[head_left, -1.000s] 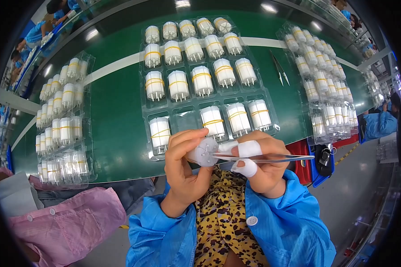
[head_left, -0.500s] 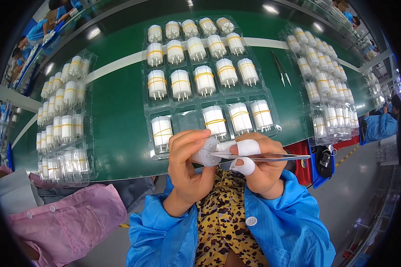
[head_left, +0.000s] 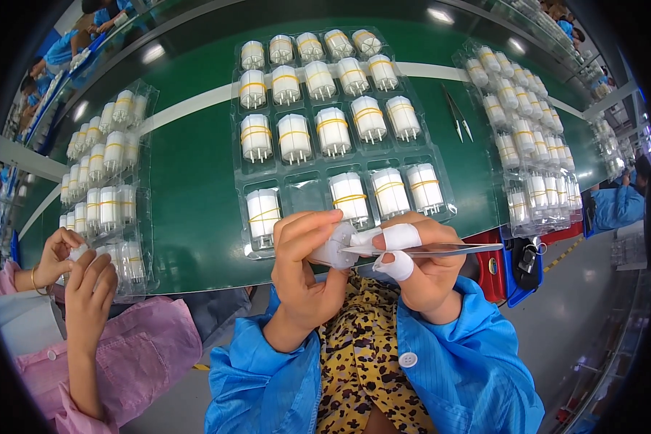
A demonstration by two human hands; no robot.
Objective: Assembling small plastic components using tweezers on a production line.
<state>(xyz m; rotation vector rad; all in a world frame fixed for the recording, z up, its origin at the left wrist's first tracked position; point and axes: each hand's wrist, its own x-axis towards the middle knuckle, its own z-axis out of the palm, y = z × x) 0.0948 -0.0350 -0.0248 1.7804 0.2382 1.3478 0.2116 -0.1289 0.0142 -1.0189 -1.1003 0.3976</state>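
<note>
In front of my chest, my left hand (head_left: 304, 264) is closed round a white cylindrical part (head_left: 333, 247), its end turned to the right. My right hand (head_left: 423, 271), with white tape on thumb and finger, pinches a pair of metal tweezers (head_left: 452, 250). The tweezers' tips touch or nearly touch the end of that part. Just beyond both hands lies a clear plastic tray (head_left: 296, 172) with rows of white cylinders bound with yellow bands, pins pointing toward me. One pocket (head_left: 304, 197) in its nearest row holds no cylinder.
Similar filled trays stand at the left (head_left: 143, 217) and right (head_left: 510, 170). A second pair of tweezers (head_left: 457, 116) lies on the green table (head_left: 188, 173). Red and blue bins (head_left: 517, 278) sit beyond the table's right edge. A co-worker's hands (head_left: 87, 278) work at the left.
The co-worker's hands in pink sleeves have come into view at the left tray, holding a small white piece. My own hands have barely moved; the tweezers are tilted slightly differently.
</note>
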